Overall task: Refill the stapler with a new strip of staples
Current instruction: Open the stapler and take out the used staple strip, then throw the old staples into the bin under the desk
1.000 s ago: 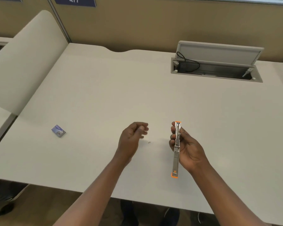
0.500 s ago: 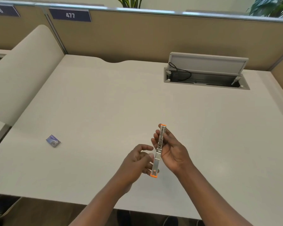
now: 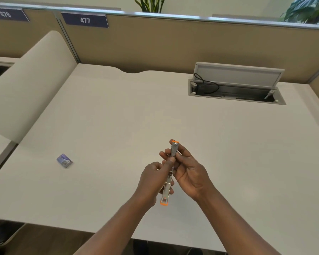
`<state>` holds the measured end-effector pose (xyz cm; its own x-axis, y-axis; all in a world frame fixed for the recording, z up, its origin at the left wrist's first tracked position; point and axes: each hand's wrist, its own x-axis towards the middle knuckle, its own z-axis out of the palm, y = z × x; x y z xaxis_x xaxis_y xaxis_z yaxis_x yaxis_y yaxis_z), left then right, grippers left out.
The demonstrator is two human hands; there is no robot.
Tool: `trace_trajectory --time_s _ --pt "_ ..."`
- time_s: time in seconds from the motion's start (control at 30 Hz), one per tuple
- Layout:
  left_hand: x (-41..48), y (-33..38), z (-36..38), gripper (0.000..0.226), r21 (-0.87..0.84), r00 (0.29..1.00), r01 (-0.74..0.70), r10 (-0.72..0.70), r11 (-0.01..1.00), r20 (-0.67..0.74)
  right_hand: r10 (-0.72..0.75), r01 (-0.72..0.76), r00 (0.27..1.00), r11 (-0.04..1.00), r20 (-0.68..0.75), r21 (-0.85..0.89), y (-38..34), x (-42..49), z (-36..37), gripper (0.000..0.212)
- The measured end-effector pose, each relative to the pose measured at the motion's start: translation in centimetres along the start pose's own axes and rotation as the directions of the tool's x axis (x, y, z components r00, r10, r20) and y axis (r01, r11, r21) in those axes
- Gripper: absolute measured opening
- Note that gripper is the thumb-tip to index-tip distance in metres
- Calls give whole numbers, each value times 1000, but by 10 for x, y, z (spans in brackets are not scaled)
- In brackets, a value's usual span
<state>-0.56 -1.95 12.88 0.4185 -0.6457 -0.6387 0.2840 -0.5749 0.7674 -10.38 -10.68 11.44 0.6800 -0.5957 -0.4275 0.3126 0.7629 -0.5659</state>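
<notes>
A slim metal stapler [image 3: 167, 189] with orange ends is swung open into one long straight bar above the white desk [image 3: 103, 116]. My right hand [image 3: 190, 172] grips its upper half from the right, fingers wrapped round the far end. From the left, my left hand [image 3: 153, 178] holds the lower half, with its thumb and fingertips pinched at the metal channel near the middle. Whether a staple strip is between those fingertips is too small to tell. A small blue staple box [image 3: 64, 160] lies on the desk far to the left.
An open cable hatch [image 3: 236, 94] with a raised grey lid and a black cable is set into the desk at the back right. Tan partition panels [image 3: 155, 43] close off the back. A curved cream divider [image 3: 26, 85] stands on the left.
My left hand came over from the left and took hold of the stapler, then slid its fingertips up to the channel. Both hands shifted left with it, and the view tilted up.
</notes>
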Motion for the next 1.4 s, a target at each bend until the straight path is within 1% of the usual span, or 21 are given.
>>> trace_trajectory --time_s 0.1,0.2,0.27,0.33,0.4,0.47,0.5,0.57,0.63,0.7,0.77,0.8,0.87,0.97,1.07,1.13,1.17,1.2,1.27,1.33,1.4 --pt "-3 8 -7 56 -62 997 50 -46 997 54 -10 9 999 1000 -35 -28 2 2 2 38" --pt "-9 17 -20 29 -246 986 101 -64 964 154 -30 28 996 999 -90 -24 2 4 2 34" --pt "-10 20 -28 29 -298 985 73 -23 952 170 -31 27 992 999 -123 -35 0 6 1 33" --pt "-10 21 -32 27 -231 983 -27 68 973 169 -26 14 987 997 -157 -74 2 7 0 30" --pt "-6 18 -32 22 -58 979 -144 151 988 140 -15 -8 983 992 -184 -124 6 6 1 28" --pt "1 12 -30 26 137 972 -235 230 962 54 -1 -27 982 988 -189 -149 10 6 4 28" --pt "5 10 -29 27 192 966 -257 260 947 12 4 -29 984 990 -180 -139 12 5 5 28" --pt "10 7 -28 33 210 960 -271 280 939 -12 22 -36 987 996 -159 -87 13 5 7 32" --pt "14 4 -27 40 206 957 -284 290 936 3 28 -39 991 996 -130 -80 13 4 7 37" --pt "16 2 -24 31 222 939 -338 345 914 10 21 -31 995 994 -95 -104 11 4 7 40" --pt "17 2 -23 11 214 920 -379 392 900 -20 26 -32 998 995 -59 -98 10 4 9 41" --pt "19 3 -23 9 194 915 -388 402 901 -40 26 -30 999 995 -39 -95 9 5 10 41" --pt "24 5 -26 25 186 909 -392 411 901 -74 11 -13 1000 994 -18 -112 8 8 10 42" --pt "35 5 -32 36 245 893 -395 433 885 -123 -71 46 991 977 -115 -208 5 12 5 39" --pt "51 -1 -40 40 286 864 -390 455 875 -215 -185 96 956 931 -228 -351 7 16 -7 33" --pt "62 -4 -46 44 331 846 -385 472 862 -247 -257 90 928 856 -270 -509 12 18 -16 29" --pt "66 -5 -49 46 399 837 -372 489 838 -247 -313 85 911 779 -268 -622 15 19 -22 26" --pt "71 -6 -51 47 487 829 -346 504 802 -240 -380 83 895 659 -235 -748 19 19 -28 24" --pt "79 -11 -56 44 660 830 -270 517 701 -209 -468 87 880 325 -80 -942 27 20 -41 21" --pt "89 -20 -58 37 771 842 -195 506 606 -185 -454 119 887 39 88 -992 35 23 -54 21" --pt "94 -28 -59 29 826 851 -160 499 541 -162 -388 133 904 -142 179 -981 42 26 -63 22"
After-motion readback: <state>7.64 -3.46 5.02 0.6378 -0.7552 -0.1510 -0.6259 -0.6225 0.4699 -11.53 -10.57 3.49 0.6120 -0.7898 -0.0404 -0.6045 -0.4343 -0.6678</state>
